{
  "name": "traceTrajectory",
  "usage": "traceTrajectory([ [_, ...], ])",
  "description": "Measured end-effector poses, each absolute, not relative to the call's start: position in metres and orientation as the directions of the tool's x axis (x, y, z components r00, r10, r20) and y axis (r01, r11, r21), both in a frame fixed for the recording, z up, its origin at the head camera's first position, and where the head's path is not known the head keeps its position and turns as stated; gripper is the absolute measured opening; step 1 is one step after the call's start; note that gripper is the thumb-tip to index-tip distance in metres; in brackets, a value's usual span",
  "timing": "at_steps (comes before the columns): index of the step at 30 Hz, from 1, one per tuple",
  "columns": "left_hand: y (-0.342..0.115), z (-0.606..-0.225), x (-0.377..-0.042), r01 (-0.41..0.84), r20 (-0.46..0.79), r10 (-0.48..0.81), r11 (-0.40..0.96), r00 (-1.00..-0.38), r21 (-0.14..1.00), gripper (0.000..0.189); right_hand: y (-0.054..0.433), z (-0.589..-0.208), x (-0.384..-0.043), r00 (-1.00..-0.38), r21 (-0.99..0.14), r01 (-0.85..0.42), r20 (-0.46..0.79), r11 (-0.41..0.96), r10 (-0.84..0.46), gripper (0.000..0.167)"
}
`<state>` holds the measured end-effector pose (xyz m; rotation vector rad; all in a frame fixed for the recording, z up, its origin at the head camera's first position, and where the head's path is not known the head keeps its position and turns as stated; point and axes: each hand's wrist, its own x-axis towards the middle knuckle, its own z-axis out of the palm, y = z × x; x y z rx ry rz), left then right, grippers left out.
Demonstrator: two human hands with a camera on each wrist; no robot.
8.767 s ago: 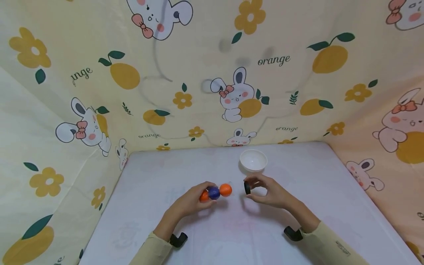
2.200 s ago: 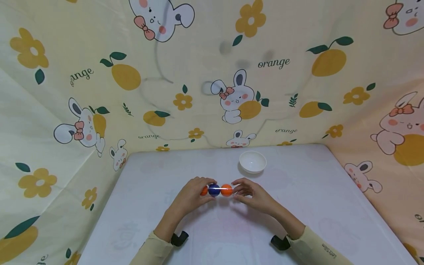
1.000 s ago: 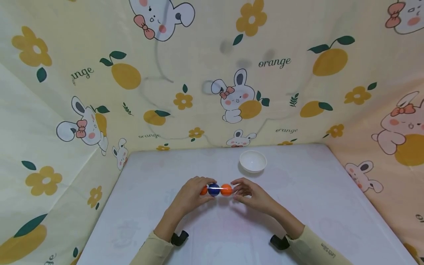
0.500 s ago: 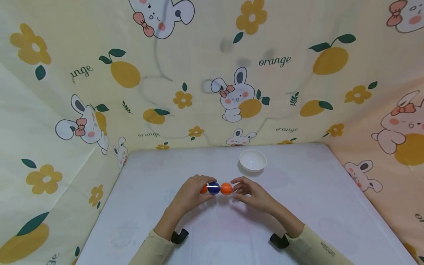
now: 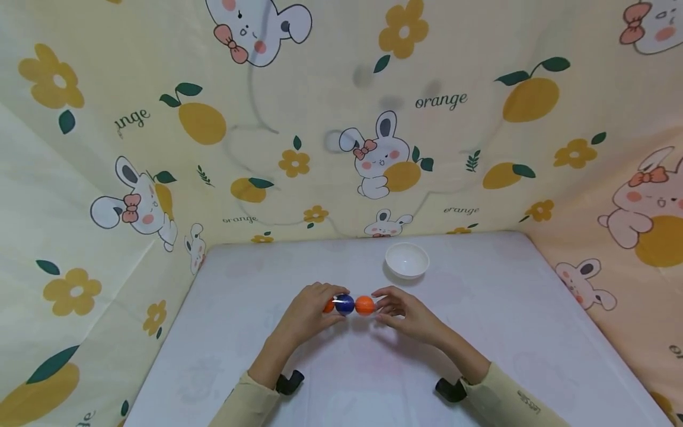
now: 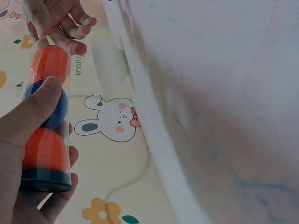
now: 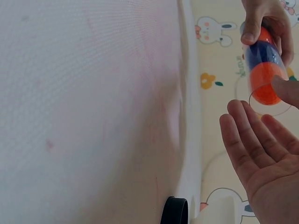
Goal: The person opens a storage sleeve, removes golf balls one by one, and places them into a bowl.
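A clear tube (image 6: 57, 114) is held roughly parallel to the far edge of the worktop (image 5: 341, 379).
Capped end gripped by left hand (image 5: 308, 311); uncapped end (image 6: 64, 41) faced by right hand (image 5: 408, 314), fingers spread.

I see both forearms (image 5: 273, 354) angling up from the lower edge, left hand (image 5: 306, 314) curled gripping, right hand (image 5: 409, 315) loosely extended.

Clear tube (image 6: 59, 109): 2 orange balls (image 6: 46, 149), 1 dark blue ball (image 5: 344, 305) between them, black cap (image 6: 49, 181). White bowl (image 5: 407, 261) near the white surface's (image 5: 475, 284) far edge. Cream cloth (image 5: 320, 83), printed bunnies, yellow flowers, green leaves. Beige sleeves (image 5: 242, 403).
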<state>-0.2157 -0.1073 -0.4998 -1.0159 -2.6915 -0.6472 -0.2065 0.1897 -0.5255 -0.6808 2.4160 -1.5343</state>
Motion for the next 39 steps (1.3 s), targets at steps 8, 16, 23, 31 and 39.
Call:
traceTrajectory([
  [8,-0.1080,-0.4987,-0.2141,0.662,0.326,0.578,0.684,-0.748,0.306,0.058,0.1880,-0.5219,-0.2048,-0.870,-0.900,-0.263,0.066,0.347,-0.489,0.052],
  [16,-0.1081,-0.4963,-0.2139,0.659,0.330,0.574,0.692,-0.750,0.294,0.058,0.1879,-0.5200,-0.2046,-0.870,-0.911,-0.253,0.066,0.327,-0.488,0.053],
  [23,-0.1085,-0.4962,-0.2147,0.660,0.331,0.576,0.703,-0.747,0.265,0.059,0.1877,-0.5224,-0.2063,-0.865,-0.910,-0.263,0.074,0.322,-0.496,0.052],
  [31,-0.1096,-0.4946,-0.2156,0.661,0.331,0.580,0.710,-0.745,0.244,0.058,0.1872,-0.5230,-0.2063,-0.860,-0.909,-0.275,0.088,0.313,-0.502,0.049],
  [39,-0.1097,-0.4920,-0.2146,0.667,0.335,0.588,0.714,-0.736,0.212,0.057,0.1861,-0.5233,-0.2057,-0.855,-0.913,-0.284,0.103,0.294,-0.507,0.048],
])
